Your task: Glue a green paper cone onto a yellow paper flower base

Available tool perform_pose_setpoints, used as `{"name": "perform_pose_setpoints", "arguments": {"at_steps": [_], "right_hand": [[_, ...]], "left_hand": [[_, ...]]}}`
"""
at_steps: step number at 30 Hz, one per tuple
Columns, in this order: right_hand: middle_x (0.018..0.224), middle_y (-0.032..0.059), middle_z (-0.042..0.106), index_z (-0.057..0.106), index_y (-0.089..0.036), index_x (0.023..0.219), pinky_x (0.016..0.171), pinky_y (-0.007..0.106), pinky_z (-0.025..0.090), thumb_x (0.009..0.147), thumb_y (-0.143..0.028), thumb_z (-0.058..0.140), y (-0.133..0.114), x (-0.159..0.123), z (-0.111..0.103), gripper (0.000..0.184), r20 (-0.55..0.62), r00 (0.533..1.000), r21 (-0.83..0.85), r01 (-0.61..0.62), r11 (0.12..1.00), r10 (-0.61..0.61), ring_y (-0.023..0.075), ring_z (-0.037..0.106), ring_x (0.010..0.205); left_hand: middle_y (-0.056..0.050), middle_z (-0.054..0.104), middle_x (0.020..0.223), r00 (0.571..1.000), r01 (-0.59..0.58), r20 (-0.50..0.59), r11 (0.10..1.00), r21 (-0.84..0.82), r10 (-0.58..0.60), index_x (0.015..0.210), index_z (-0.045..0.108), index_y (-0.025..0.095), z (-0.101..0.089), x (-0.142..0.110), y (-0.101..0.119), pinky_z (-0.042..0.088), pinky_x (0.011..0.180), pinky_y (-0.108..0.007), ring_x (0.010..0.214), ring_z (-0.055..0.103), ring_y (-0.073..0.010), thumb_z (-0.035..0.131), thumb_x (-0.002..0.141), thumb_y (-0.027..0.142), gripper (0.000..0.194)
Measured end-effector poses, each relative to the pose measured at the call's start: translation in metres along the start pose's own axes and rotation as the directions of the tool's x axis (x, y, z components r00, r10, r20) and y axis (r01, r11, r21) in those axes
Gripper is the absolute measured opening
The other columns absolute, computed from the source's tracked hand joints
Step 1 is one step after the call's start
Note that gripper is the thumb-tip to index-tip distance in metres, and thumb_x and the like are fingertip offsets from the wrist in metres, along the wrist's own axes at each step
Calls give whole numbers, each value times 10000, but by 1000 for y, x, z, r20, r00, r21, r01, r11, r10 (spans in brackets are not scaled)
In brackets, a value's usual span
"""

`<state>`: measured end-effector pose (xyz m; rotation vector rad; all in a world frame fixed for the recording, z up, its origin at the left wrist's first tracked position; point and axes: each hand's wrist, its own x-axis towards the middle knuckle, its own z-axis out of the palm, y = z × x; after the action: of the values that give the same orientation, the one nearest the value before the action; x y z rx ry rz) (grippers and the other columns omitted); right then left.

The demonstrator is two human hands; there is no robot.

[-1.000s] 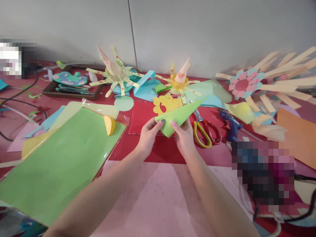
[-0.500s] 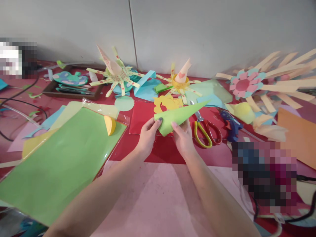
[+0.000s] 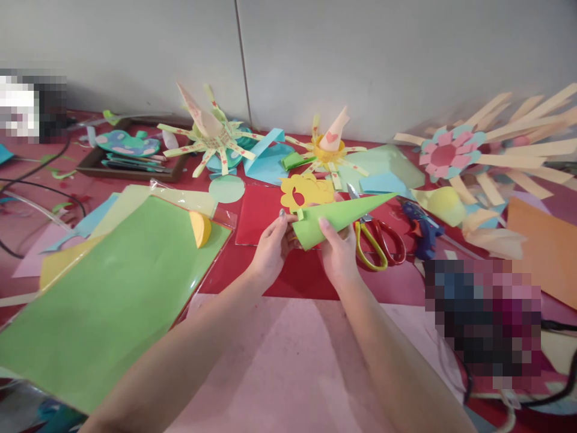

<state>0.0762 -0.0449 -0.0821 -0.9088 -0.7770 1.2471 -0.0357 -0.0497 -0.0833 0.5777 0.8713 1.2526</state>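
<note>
Since the earlier frame, the green paper cone [image 3: 331,219] has been rolled tighter and its tip has shifted right, while the left hand [image 3: 270,249] has drawn its thumb off the paper, where it pressed half a second ago. The right hand [image 3: 339,255] grasps the cone from the near side, thumb on top and fingers underneath. The left hand is loosely curled at the wide end; I cannot tell whether its fingers touch the paper there.

The cone is held above the scissors [image 3: 367,219] and reaches left of them, its narrow end passing over the blades. Its long axis runs left to right, slanting slightly away from the person; the tip points right and toward the wall [image 3: 383,66], and the wide end points left and a little nearer. A small tab [image 3: 301,213] sticks up at that wide end.

Left of the scissors and a little beyond them, a yellow paper flower [image 3: 311,187] lies on a red packet [image 3: 256,216]. Just right of the scissors is a blue glue gun [image 3: 424,231]. A pink sheet [image 3: 288,361] lies on the near side of the scissors. Well to their left, a yellow half-round piece [image 3: 201,230] rests on a plastic-covered green sheet [image 3: 117,294]. Beyond the scissors, toward the wall, stands a pink cone [image 3: 331,139] with a yellow ring.
</note>
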Motion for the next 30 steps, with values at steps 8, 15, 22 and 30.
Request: {"name": "perform_pose_setpoints", "arguments": {"at_steps": [8,15,22,30], "right_hand": [[1164,44,643,486,-309,1277,884,440,518,702,-390,716,-5,3,2,625,-31,1000,53,5,999,-4,216,641,972],[1193,36,624,465,-319,1305,902,421,515,683,-349,742,-1,1,0,681,-30,1000,29,-2,1000,2,198,635,967],[1237,35,604,437,-329,1333,938,420,500,684,-331,748,1,-1,-2,720,-27,1000,-18,7,1000,-7,212,615,1050],[1189,43,639,405,-309,1356,917,387,511,695,-319,745,3,-1,-1,743,-15,997,-72,70,995,-71,203,642,1007]], "left_hand": [[26,566,709,984,-14,179,997,73,1,801,631,212,-1,-3,1,446,602,-208,644,540,-85,702,728,446,255],[19,532,732,981,1,193,998,69,-14,760,603,205,0,-4,2,453,596,-206,642,506,-86,694,736,445,258],[35,497,686,982,25,185,998,60,-36,689,559,192,1,-5,4,448,600,-206,618,491,-78,686,747,428,274],[50,504,632,997,-51,68,990,133,42,629,531,175,5,-6,7,444,584,-195,587,494,-66,704,733,390,294]]}}
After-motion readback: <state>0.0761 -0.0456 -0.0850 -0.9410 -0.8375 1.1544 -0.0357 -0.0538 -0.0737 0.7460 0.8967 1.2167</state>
